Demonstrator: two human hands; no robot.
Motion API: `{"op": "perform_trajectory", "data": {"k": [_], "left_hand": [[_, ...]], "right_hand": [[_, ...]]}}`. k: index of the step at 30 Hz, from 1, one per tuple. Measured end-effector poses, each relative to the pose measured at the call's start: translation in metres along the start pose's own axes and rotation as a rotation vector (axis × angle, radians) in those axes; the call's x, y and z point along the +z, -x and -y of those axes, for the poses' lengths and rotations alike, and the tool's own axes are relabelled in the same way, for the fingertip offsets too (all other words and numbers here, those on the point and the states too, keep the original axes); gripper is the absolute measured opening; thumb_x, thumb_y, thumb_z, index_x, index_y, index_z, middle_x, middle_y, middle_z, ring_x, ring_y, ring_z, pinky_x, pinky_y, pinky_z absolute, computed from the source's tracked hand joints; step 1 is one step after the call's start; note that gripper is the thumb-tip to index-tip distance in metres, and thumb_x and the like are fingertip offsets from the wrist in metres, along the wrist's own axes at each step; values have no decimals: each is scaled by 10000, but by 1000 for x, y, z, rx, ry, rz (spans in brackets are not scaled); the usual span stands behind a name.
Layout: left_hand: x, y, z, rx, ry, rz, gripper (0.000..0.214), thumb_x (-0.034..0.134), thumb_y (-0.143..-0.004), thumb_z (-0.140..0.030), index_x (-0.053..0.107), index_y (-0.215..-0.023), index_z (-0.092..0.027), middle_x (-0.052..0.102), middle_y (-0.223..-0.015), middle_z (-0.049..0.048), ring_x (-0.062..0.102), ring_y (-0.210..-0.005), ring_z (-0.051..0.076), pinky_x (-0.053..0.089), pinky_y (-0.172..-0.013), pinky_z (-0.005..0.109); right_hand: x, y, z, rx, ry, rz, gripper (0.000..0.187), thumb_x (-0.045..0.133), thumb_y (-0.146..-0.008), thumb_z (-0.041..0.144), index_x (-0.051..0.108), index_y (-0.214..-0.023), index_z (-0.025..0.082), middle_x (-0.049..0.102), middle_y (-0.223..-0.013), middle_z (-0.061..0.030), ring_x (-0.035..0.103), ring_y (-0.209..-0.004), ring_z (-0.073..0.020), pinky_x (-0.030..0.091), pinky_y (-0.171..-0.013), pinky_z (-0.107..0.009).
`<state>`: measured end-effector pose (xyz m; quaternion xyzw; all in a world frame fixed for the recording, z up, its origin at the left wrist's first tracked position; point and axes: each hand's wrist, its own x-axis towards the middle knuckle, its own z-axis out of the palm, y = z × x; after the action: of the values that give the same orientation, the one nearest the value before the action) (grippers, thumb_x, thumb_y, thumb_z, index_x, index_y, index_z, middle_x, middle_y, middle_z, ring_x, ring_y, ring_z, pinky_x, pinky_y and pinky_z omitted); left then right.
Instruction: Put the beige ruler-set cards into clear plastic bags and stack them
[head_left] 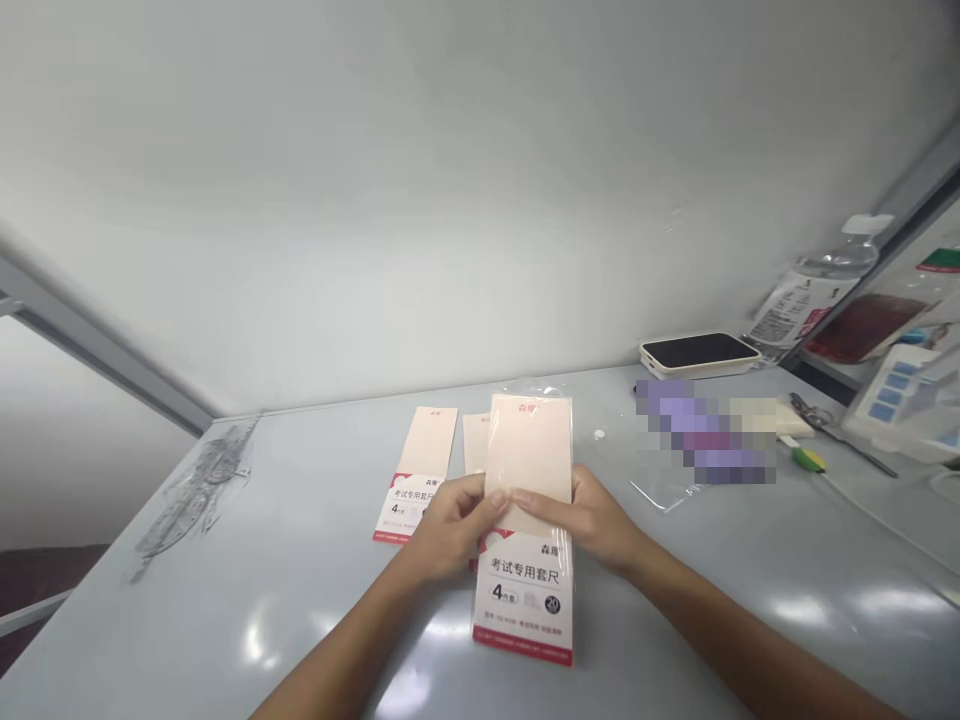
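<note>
Between both hands is a ruler set package (529, 585), a long pale card in a clear plastic sleeve with a white and red printed lower part. My left hand (457, 525) grips its left edge, thumb on the front. From the right edge my right hand (600, 520) clasps it, its thumb meeting the other one near the middle. The fingers behind the card are hidden. Left of it on the table lies a similar package (425, 450), partly covered by my left hand. Another pale card (474, 445) shows from behind the held one.
At the back right a phone (701, 352) lies on a pale box-like thing. Beside it are a blurred purple item (686, 425), scissors (847, 435), a white cable (885, 510), a leaning water bottle (810, 290) and a clear plastic container (911, 390). Dark scribbles (199, 490) mark the table's left side.
</note>
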<state>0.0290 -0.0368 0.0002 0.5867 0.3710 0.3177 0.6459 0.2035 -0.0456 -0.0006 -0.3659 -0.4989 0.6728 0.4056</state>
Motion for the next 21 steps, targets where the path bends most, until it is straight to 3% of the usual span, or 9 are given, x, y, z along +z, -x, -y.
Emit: {"op": "perform_trajectory", "data": {"k": [7,13,17,21], "left_hand": [[4,0,-3,-20,57,-89,309,542,-775,-409,508,-658,-126,493,-569,-13,436,-490,62,322,-457,182],[8,-3,-2,-28,24,-150,326,538,-757,-447,524,-677,-131,514,-589,-7,464,-503,79,345,-460,199],[4,-6,2,7,-308,-344,384,447,-786,-496,520,-648,-145,510,-590,-5,453,-525,95,334,-477,219],[-5,-7,5,-111,-768,-475,477,356,-787,-571,463,-543,-175,476,-498,-10,424,-470,111,269,-458,239]], "right_hand": [[2,0,-2,20,-39,-76,268,575,-771,391,636,-763,130,655,-686,-52,607,-634,-160,446,-565,-251],[2,-4,-1,66,-7,-138,328,545,-772,444,616,-767,123,654,-699,-63,610,-647,-181,452,-585,-275],[-3,-9,-2,28,119,-166,370,510,-785,452,562,-977,141,651,-746,-48,620,-670,-190,478,-613,-304],[-11,-11,-7,30,433,-255,440,498,-788,425,471,-1151,178,615,-656,3,612,-618,-181,459,-543,-280]]}}
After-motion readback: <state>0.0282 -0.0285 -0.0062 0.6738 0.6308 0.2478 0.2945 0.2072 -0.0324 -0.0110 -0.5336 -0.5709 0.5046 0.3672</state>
